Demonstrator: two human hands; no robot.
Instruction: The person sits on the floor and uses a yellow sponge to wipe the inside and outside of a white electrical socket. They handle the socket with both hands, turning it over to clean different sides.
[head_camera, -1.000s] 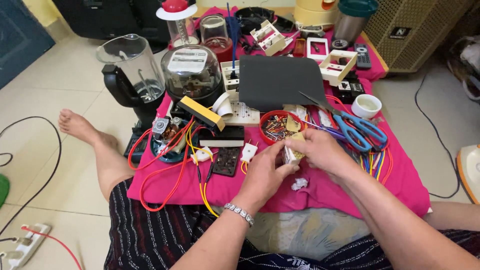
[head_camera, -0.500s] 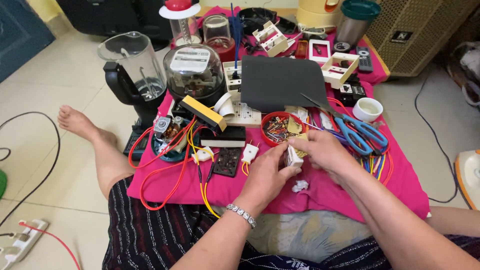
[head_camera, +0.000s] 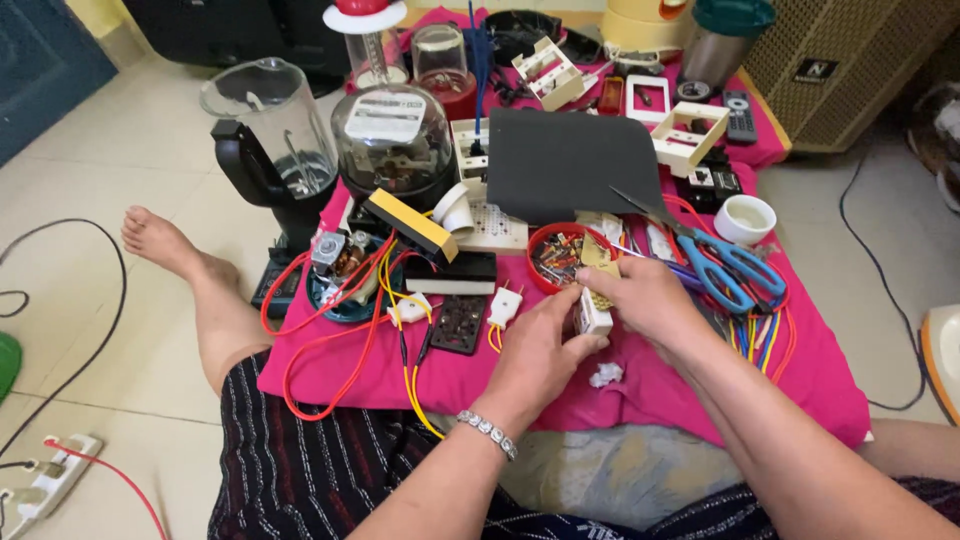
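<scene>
1. At the left edge of the pink cloth (head_camera: 640, 385), a blender jug (head_camera: 270, 140) stands on its black base, with loops of red wire (head_camera: 330, 350) and yellow wire (head_camera: 410, 385) trailing toward the near edge; none of this has shifted over the last second.
2. The left hand (head_camera: 535, 350), a beaded bracelet (head_camera: 487, 433) on its wrist, has slid a little to the right and now cups a small white plastic part (head_camera: 592, 318) from below, its fingers clenched round it.
3. That part sits near the middle of the cloth, just in front of the red bowl of small pieces (head_camera: 560, 258), which it was closer to a second ago.
4. The right hand (head_camera: 645, 300) has closed in from above; its fingers pinch the top of the same part together with a yellowish strip (head_camera: 598, 262).
5. Judged from this, both hands have settled into fine work on the part.
6. Toward the right edge lie blue-handled scissors (head_camera: 720, 265) and a white cup (head_camera: 746, 218), untouched.
</scene>
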